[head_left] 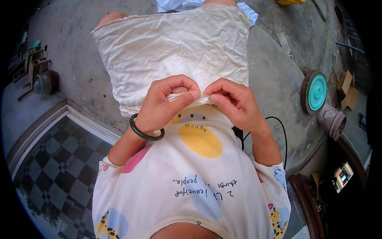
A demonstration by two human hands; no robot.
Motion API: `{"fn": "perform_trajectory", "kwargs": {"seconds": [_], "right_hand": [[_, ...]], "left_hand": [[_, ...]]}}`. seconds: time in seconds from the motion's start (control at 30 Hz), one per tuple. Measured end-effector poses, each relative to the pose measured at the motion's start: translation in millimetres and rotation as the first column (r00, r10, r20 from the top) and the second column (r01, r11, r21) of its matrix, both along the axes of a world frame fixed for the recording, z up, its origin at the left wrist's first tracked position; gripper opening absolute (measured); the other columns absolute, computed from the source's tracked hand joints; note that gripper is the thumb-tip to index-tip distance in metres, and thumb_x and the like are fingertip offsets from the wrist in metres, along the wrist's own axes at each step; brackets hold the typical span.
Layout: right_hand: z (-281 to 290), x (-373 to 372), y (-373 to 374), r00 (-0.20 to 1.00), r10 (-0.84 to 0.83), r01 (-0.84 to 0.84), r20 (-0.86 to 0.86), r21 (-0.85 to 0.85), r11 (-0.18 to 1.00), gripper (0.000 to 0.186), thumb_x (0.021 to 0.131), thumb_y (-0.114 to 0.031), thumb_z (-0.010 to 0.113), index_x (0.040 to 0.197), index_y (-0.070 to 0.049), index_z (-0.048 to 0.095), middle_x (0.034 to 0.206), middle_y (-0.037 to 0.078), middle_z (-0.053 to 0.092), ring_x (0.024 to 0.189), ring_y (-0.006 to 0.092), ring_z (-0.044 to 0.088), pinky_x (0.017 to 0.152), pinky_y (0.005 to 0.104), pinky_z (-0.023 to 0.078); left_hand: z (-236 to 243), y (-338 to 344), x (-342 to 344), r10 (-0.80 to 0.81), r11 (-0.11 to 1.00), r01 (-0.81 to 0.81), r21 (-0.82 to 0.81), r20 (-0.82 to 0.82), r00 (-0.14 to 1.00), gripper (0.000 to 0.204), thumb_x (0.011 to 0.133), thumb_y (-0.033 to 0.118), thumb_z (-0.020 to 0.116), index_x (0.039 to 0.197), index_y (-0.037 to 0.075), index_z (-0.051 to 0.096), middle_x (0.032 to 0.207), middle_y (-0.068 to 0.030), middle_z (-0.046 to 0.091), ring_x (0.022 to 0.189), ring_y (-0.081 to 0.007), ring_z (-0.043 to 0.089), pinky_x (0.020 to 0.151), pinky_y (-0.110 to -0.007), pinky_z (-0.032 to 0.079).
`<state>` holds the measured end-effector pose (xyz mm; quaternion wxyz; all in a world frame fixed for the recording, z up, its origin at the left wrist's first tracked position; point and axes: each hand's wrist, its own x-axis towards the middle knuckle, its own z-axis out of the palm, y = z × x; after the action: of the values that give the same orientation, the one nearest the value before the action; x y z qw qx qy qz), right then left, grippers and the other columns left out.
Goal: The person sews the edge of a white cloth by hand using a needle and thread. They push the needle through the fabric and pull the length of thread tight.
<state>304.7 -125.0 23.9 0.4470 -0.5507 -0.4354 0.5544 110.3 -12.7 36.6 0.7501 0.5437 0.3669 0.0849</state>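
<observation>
A crumpled cream cloth (171,44) with frayed edges is spread over my lap and knees. My left hand (166,99), with a dark bangle (146,135) at the wrist, pinches the rolled or folded near edge of the cloth between thumb and curled fingers. Just to its right, my right hand (234,104) grips the same edge with thumb and forefinger, its other fingers curled in. The two sets of fingertips almost touch; whether a small item is between them is too small to tell.
Wooden stools (36,67) and a round pot (47,81) stand left, near a checkered-tile doorway (59,167). Right are a turquoise round lid (316,91), a pale bucket (332,121), a cardboard box (347,91) and a black cable (285,139). White fabric (250,14) lies beyond the cloth.
</observation>
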Motion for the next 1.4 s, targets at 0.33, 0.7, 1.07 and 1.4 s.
{"fn": "perform_trajectory", "kwargs": {"seconds": [0.33,0.7,1.07,1.4], "right_hand": [[4.1,-5.4,4.9,0.995,-0.027,0.031,0.095,-0.047,0.998,0.005,0.095,-0.003,0.059,0.098,-0.001,0.061,0.072,0.003,0.059,0.059,0.0072,0.050,0.054,0.0253,0.039],[8.6,-12.0,5.9,0.914,-0.089,0.044,0.395,0.121,0.992,0.006,0.089,-0.002,0.062,0.094,-0.004,0.062,0.072,0.011,0.064,0.060,0.0263,0.063,0.054,0.0354,0.046],[1.4,-24.1,4.7,0.852,-0.216,0.111,0.478,0.238,0.965,0.011,0.089,-0.001,0.061,0.099,-0.005,0.063,0.079,0.011,0.067,0.065,0.0287,0.066,0.056,0.0374,0.049],[3.2,-21.4,3.5,0.904,-0.155,0.115,0.398,0.122,0.986,0.014,0.090,-0.001,0.060,0.103,-0.004,0.064,0.074,0.013,0.064,0.064,0.0284,0.065,0.057,0.0377,0.048]], "left_hand": [[-1.2,7.1,-1.4,-0.021,0.999,0.023,0.032,-0.047,0.999,0.009,0.091,0.009,0.070,0.093,0.000,0.067,0.086,0.0014,0.067,0.083,-0.0039,0.058,0.074,-0.021,0.047],[4.2,-2.6,1.2,0.034,0.992,-0.031,0.120,-0.021,0.999,0.006,0.092,0.005,0.067,0.094,0.000,0.064,0.080,0.0022,0.065,0.075,-0.0017,0.056,0.069,-0.019,0.044],[-4.7,-15.0,5.3,0.097,0.887,-0.087,0.453,0.003,0.995,0.006,0.088,0.003,0.067,0.092,0.000,0.064,0.056,-0.0021,0.048,0.051,-0.0068,0.040,0.049,-0.025,0.032],[-7.6,-15.3,5.0,0.071,0.862,-0.071,0.502,0.019,0.997,0.005,0.090,0.004,0.066,0.093,0.000,0.064,0.057,-0.0040,0.054,0.051,-0.0076,0.045,0.050,-0.025,0.035]]}}
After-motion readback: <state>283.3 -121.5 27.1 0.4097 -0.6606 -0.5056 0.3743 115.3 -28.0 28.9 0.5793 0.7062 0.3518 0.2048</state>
